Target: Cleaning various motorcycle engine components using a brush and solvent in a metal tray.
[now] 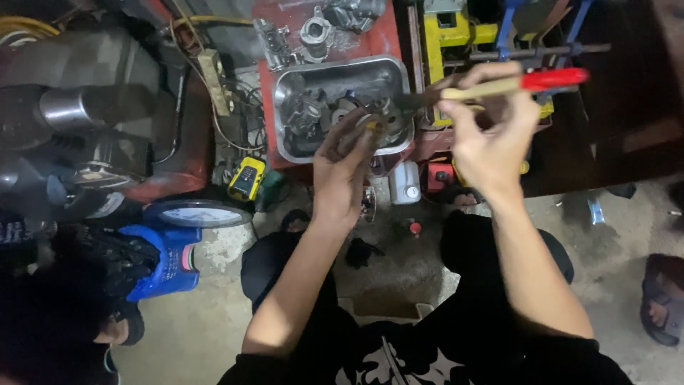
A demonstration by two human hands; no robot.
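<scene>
My left hand (344, 162) is raised over the near edge of a metal tray (285, 85) and grips a small metal part (372, 122) between its fingertips. My right hand (490, 128) holds a paintbrush (499, 87) with a pale wooden handle and a red end. The brush's dark bristles point left and touch the small part. The tray sits on a red stand and holds several grey metal engine parts.
More metal parts (313, 32) lie on the red stand behind the tray. A yellow meter (246, 178), a white bottle (406, 182) and a blue object (167, 260) rest on the concrete floor. Another person's sandalled foot (662, 299) is at the right edge. Dark machinery fills the left.
</scene>
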